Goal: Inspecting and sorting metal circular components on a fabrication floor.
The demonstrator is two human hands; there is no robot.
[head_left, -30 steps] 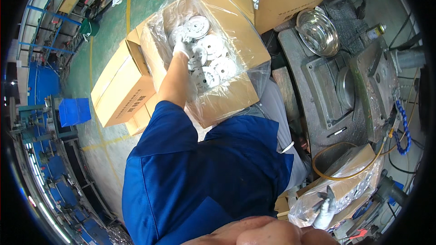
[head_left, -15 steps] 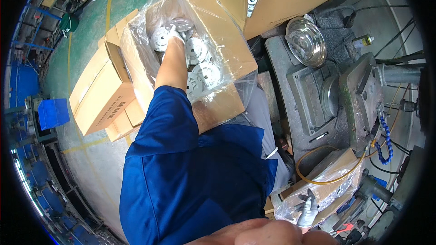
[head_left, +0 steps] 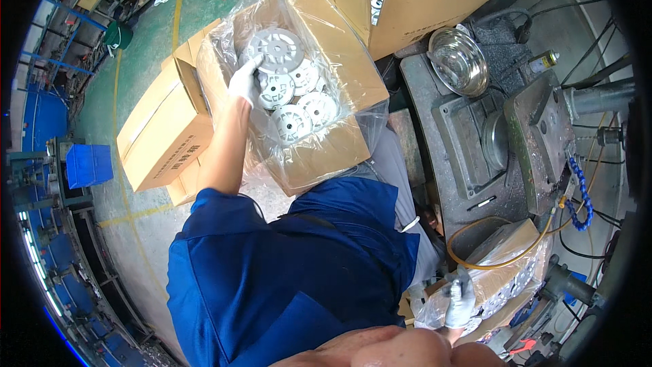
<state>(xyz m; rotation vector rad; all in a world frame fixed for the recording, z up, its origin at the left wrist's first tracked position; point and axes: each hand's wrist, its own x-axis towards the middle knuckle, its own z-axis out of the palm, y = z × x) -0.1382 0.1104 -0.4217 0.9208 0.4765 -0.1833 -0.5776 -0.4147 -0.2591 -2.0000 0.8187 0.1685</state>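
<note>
My left hand (head_left: 246,83), in a white glove, holds a large grey metal disc (head_left: 277,53) by its near-left edge, thumb and fingers closed on the rim. The disc is raised above several smaller cut-out metal discs (head_left: 292,124) lying in a cardboard box (head_left: 316,160) lined with clear plastic. At lower right, my gloved right hand (head_left: 460,302) is over the edge of another plastic-lined cardboard box (head_left: 506,248) with metal parts inside. Its fingers are slightly apart, pointing up, and nothing shows in them.
Closed cartons (head_left: 166,132) stand left of the box. Behind it, an open carton (head_left: 421,17) holds more discs. On the right are a metal workbench (head_left: 424,105) with a steel bowl (head_left: 468,71), a machine table (head_left: 536,139) and a yellow hose (head_left: 475,268).
My left hand has drawn back toward the box's left side and lifted the large disc, which now shows whole. My right hand has risen a little, its fingers less spread.
</note>
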